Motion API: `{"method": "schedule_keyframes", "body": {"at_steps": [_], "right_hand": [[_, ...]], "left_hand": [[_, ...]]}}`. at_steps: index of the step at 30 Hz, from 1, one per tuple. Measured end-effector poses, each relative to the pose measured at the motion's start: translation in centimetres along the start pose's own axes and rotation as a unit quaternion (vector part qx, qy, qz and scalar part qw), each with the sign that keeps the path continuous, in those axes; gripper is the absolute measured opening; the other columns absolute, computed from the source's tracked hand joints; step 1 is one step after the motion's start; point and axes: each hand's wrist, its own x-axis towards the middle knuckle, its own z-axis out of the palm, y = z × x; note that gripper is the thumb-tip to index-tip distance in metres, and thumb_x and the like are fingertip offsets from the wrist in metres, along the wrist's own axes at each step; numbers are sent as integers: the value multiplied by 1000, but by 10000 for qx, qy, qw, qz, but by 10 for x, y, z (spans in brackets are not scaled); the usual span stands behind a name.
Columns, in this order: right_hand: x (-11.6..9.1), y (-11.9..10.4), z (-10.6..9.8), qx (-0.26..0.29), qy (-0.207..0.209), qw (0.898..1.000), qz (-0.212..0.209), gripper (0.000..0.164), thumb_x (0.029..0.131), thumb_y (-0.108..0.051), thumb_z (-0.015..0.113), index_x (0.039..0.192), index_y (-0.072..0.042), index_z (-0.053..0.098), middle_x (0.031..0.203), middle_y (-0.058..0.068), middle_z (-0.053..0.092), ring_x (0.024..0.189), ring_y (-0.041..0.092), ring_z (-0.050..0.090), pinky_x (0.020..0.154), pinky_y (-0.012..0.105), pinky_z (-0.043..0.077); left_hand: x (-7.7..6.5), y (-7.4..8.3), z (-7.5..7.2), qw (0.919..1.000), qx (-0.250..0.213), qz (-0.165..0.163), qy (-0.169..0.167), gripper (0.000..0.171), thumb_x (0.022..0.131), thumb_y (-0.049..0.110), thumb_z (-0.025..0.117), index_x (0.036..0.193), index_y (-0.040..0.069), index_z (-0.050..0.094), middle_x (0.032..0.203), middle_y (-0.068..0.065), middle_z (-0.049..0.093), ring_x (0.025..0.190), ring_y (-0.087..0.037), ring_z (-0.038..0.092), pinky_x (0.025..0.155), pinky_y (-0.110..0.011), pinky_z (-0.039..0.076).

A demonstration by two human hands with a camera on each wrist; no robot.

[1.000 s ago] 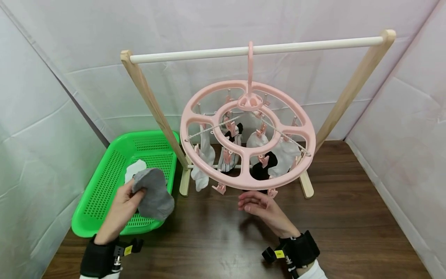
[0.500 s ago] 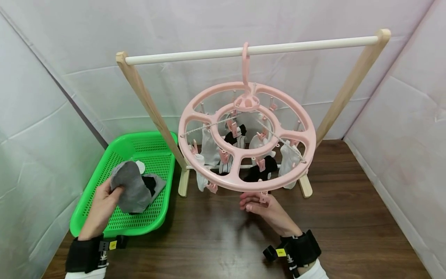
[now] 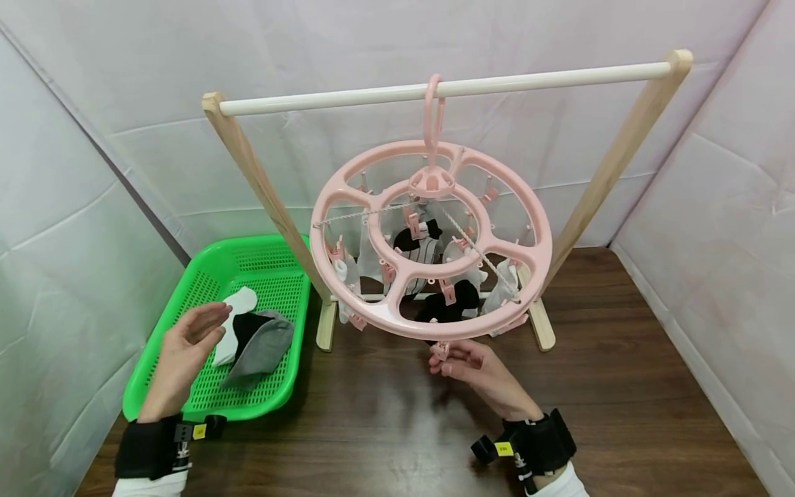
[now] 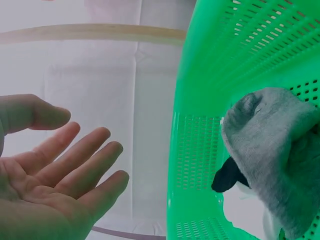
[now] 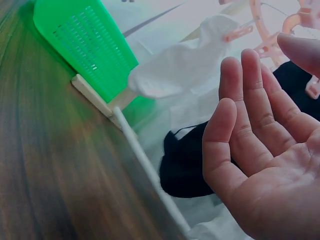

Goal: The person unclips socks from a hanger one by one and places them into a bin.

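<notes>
My left hand (image 3: 186, 355) is over the near left part of the green basket (image 3: 138, 369), fingers apart and holding nothing. Beside its fingertips a grey sock (image 3: 267, 348) lies in the basket, together with a black piece (image 3: 247, 328) and a white sock (image 3: 242, 301). Below the front rim of the pink round clip hanger (image 3: 397, 319) is my right hand (image 3: 481, 369), palm turned inward with loosely bent fingers. A pink clip (image 3: 441, 351) overlaps its fingertips in the head view. The right wrist view shows nothing between the thumb and fingers; a black sock (image 5: 185, 165) hangs behind them.
The hanger hooks over a white rail (image 3: 540, 81) on wooden posts (image 3: 611, 172). Socks hang from its clips, among them a striped one (image 3: 422, 259) and a white one (image 3: 502, 286). Pale cloth walls (image 3: 155, 83) surround the dark wood surface (image 3: 621, 386).
My left hand has moved left and let go of the grey sock, which now lies in the basket. The hanger has turned and shifted slightly left. My right hand has barely moved.
</notes>
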Motion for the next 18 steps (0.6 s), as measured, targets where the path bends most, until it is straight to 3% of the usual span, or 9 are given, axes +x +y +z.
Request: {"method": "schedule_keyframes", "body": {"at_steps": [3,9,13,18], "right_hand": [[-2,-8,1,-270,51,9994,-230,28,94,5,56,120,-5,61,111,12,64,103,21,62,91,36,50],[-10,-28,4,-732,717,9944,-242,25,94,0,60,116,-12,65,110,6,67,105,18,62,90,32,50],[-12,-36,5,-909,958,9908,-297,25,94,0,61,117,-8,64,111,9,67,107,20,62,92,34,49],[-14,-42,3,-974,1349,9857,-263,30,93,-3,63,122,-10,59,117,4,64,111,17,60,91,30,48]], "left_hand": [[-5,18,10,9998,33,-134,-155,48,99,21,57,145,21,43,143,-6,46,130,-20,42,101,-26,38],[-11,49,29,9986,-66,-65,-520,45,99,19,56,143,17,45,140,-7,47,130,-28,40,99,-27,39],[-12,57,38,9965,-138,103,-822,45,100,12,54,143,12,43,140,-11,46,131,-30,39,99,-28,40],[-9,54,50,9946,-154,-191,-1006,45,98,10,58,141,14,46,140,-6,47,129,-20,43,98,-27,42]]}}
